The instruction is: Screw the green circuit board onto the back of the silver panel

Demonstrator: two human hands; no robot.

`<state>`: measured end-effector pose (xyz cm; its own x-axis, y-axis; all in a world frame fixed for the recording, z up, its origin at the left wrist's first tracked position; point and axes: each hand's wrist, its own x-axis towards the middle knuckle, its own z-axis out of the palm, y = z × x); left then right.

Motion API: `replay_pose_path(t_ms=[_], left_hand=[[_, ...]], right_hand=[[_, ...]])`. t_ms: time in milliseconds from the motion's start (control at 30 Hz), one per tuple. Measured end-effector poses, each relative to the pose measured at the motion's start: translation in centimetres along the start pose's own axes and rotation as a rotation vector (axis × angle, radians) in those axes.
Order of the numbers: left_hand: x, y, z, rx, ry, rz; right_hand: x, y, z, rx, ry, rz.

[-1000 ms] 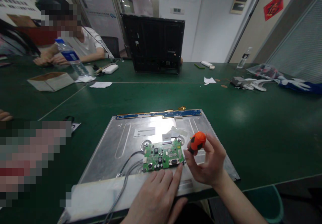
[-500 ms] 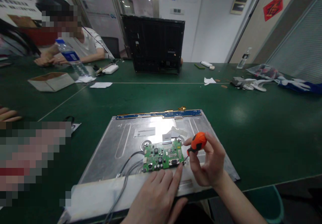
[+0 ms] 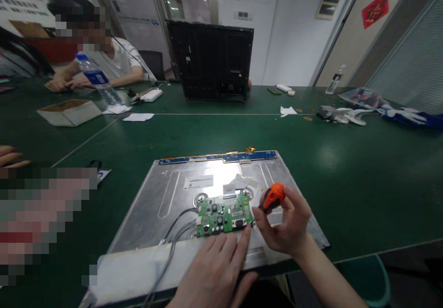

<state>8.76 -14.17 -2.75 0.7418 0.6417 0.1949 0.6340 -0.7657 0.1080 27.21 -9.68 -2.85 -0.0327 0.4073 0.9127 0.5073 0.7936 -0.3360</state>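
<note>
- The right hand (image 3: 289,225) grips an orange-and-black screwdriver (image 3: 273,197) by its handle, between thumb and fingers; the handle tilts and its lower end points toward the board's near right corner. Whether the tip touches a screw is too small to tell.
- The left hand (image 3: 214,264) lies palm down with fingers outstretched and the thumb apart, grasping nothing; the index fingertip is at the board's near edge, by that same corner.
- The green circuit board (image 3: 224,213) sits on the middle of a silver metal panel (image 3: 145,215), in front of the left hand's fingers.
- Grey cables (image 3: 173,248) run from the board's left side over a white strip (image 3: 128,271) along the panel's near side.
- A narrow blue board (image 3: 214,159) lines the panel's far edge.
- The panel lies on a green table (image 3: 367,183).
- Farther back, a black housing (image 3: 214,61) stands upright; to its left are a bottle (image 3: 98,77), an open box (image 3: 71,117) and a seated co-worker (image 3: 122,58).
</note>
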Motion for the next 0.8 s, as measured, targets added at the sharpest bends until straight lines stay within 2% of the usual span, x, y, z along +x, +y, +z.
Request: replay_pose_path(t_ms=[433,800], left_hand=[[0.03,0.15,-0.19,0.018,0.011,0.017],[0.04,0.23,-0.11,0.005,0.008,0.005]], right_hand=[[0.38,-0.36,-0.41,0.089,-0.036,0.056],[-0.05,-0.23,-0.30,0.030,-0.023,0.050]])
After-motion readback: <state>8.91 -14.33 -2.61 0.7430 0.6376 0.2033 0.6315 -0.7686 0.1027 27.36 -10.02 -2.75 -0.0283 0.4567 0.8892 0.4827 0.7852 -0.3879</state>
